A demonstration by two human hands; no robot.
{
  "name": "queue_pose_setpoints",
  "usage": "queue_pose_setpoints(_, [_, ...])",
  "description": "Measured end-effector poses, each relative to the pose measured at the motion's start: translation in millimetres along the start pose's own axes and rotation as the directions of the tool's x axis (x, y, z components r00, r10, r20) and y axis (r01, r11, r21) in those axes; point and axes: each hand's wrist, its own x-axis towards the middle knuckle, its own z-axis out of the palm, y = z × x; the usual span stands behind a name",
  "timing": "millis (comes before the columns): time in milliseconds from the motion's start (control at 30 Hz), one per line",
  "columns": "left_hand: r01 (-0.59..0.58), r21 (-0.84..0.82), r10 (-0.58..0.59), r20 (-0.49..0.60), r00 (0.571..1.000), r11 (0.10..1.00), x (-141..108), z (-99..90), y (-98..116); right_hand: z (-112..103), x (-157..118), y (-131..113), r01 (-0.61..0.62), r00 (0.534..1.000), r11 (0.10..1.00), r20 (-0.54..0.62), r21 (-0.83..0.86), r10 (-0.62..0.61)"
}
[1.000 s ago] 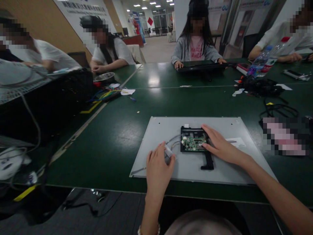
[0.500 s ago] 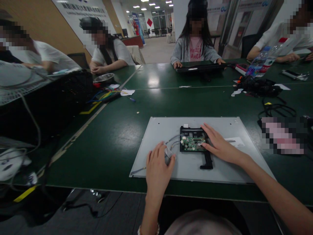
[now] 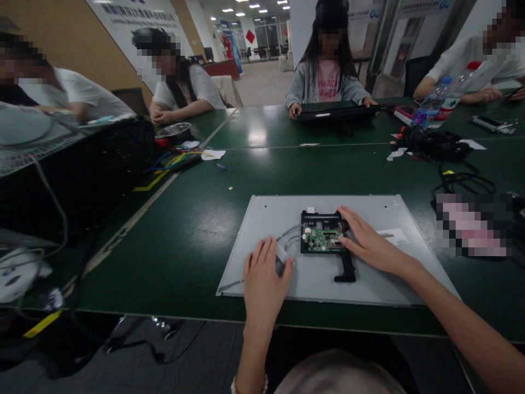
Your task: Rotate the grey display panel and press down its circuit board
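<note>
A smooth, matt grey panel [image 3: 268, 219], metal by its look, lies on a glossy green worktop [image 3: 192, 262] bearing a bright reflection. Dull black plastic makes up the frame [image 3: 348, 267] around a circuit board [image 3: 320, 241] with a rough, bumpy face. Elsewhere: clear, shiny plastic bottles [image 3: 435, 101], a gleaming metal bowl [image 3: 175, 130] and matt white paper [image 3: 212, 155].

no clearly readable text

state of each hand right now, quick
Left hand: curled at a small grey piece; whether gripping cannot be told.
Right hand: open, touching the right side of the black frame.
</note>
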Motion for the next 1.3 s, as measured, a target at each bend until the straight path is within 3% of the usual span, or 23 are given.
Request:
queue_pose_setpoints(700, [-0.015,-0.015,0.015,-0.027,1.000,1.000,0.3,-1.7,0.4,-0.4,-2.5,0.3,0.027,1.000,0.999,0.008,-0.037,-0.027])
queue_pose_setpoints(1300, [-0.014,-0.146,-0.003,-0.117,0.993,0.989,-3.1,-7.4,0.9,0.2,-3.8,-2.1,0.017,1.000,0.999,0.017,-0.048,-0.016])
